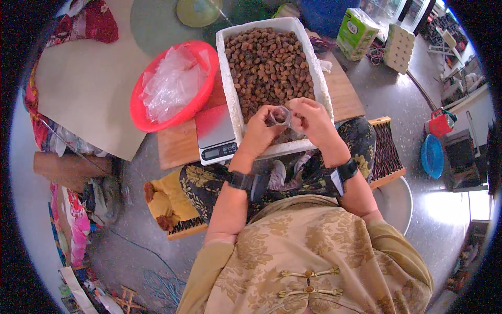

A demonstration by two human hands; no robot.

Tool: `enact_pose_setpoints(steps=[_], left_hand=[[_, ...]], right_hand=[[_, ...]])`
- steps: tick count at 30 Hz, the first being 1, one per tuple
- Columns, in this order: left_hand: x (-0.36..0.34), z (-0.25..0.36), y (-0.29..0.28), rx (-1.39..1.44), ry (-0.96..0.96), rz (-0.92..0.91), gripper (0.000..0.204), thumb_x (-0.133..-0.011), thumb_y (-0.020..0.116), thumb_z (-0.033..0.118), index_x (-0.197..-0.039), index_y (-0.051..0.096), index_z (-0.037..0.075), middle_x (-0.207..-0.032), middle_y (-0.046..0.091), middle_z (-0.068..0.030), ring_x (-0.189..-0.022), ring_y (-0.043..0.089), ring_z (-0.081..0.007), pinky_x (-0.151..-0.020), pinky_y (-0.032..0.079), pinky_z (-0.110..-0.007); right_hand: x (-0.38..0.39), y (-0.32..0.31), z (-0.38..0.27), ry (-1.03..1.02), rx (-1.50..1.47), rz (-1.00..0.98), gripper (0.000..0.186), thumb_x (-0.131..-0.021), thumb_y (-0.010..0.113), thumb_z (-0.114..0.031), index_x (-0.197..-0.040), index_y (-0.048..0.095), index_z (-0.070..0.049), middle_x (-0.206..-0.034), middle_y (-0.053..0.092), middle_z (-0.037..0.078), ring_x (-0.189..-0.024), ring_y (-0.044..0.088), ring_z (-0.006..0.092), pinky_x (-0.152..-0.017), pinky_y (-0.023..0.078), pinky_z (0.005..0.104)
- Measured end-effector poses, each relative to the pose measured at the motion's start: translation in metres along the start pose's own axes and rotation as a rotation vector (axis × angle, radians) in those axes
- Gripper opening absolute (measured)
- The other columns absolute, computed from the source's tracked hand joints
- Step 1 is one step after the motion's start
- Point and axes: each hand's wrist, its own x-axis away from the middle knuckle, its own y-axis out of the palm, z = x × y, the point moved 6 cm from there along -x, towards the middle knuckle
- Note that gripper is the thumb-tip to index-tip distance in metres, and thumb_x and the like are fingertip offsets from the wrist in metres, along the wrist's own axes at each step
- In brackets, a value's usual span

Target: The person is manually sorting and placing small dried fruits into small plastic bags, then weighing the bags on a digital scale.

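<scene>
A white foam box [268, 65] full of small brown oval items sits before me. Over its near end my left hand [259, 131] is closed around a clear plastic bag [281, 116] with a round open mouth and some brown pieces showing in it. My right hand [312, 120] is closed at the bag's right side, fingertips pinched at its rim; whether they also hold a brown piece is too small to tell. Left of the box, a silver kitchen scale [219, 154] lies beside a red basin [137, 97] holding clear plastic bags [170, 83].
The box and scale rest on a wooden board [345, 94] near my lap. Behind are a blue barrel [324, 13], green package [355, 34] and cream carton [400, 48]. A blue basin [433, 157] stands right; cloths [76, 220] and cords [164, 285] lie left.
</scene>
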Motion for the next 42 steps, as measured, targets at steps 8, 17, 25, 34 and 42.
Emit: enact_pose_setpoints(steps=[8, 17, 25, 34, 42], left_hand=[[0.0, -0.002, -0.007, 0.639, -0.028, 0.057, 0.007, -0.097, 0.058, 0.012, -0.103, 0.057, 0.007, -0.118, 0.066, -0.0116, -0.111, 0.06, -0.0201, -0.101, 0.045, -0.037], [-0.006, -0.011, -0.022, 1.09, -0.038, 0.162, 0.008, -0.097, 0.058, 0.013, -0.098, 0.059, 0.005, -0.119, 0.066, -0.0154, -0.112, 0.06, -0.0241, -0.101, 0.045, -0.038], [0.008, 0.044, -0.082, 0.6, 0.116, 0.317, 0.009, -0.094, 0.06, 0.007, -0.101, 0.064, 0.004, -0.121, 0.066, -0.0141, -0.104, 0.062, -0.0175, -0.094, 0.048, -0.031], [0.046, 0.031, -0.147, 0.519, -0.025, 0.723, 0.01, -0.096, 0.059, 0.007, -0.104, 0.058, 0.002, -0.099, 0.066, -0.007, -0.084, 0.062, -0.0117, -0.075, 0.052, -0.027], [0.048, -0.006, -0.151, 0.025, 0.015, 0.767, 0.01, -0.095, 0.06, 0.007, -0.104, 0.057, 0.002, -0.099, 0.064, -0.0051, -0.088, 0.06, -0.0117, -0.082, 0.05, -0.028]], right_hand=[[-0.001, -0.01, 0.019, 0.012, -0.422, 0.08, 0.017, -0.093, 0.062, -0.021, -0.098, 0.062, -0.004, -0.085, 0.063, 0.007, -0.068, 0.055, 0.0109, -0.054, 0.043, 0.0245], [-0.008, -0.009, 0.029, 0.014, -0.25, 0.169, 0.013, -0.092, 0.066, -0.016, -0.095, 0.057, -0.007, -0.077, 0.058, 0.004, -0.053, 0.046, 0.0079, -0.041, 0.032, 0.0222], [-0.012, -0.007, 0.04, 0.029, -0.026, 0.122, 0.012, -0.092, 0.063, -0.014, -0.099, 0.058, -0.006, -0.077, 0.058, 0.003, -0.055, 0.048, 0.0081, -0.042, 0.036, 0.0242], [-0.006, -0.005, 0.032, -0.065, 0.28, 0.142, 0.01, -0.09, 0.062, -0.013, -0.097, 0.062, -0.005, -0.075, 0.059, 0.0, -0.056, 0.047, 0.0067, -0.046, 0.037, 0.0251], [-0.005, -0.002, 0.031, -0.084, 0.267, 0.152, 0.006, -0.091, 0.062, -0.011, -0.095, 0.061, -0.007, -0.069, 0.056, -0.002, -0.053, 0.045, 0.0054, -0.044, 0.035, 0.024]])
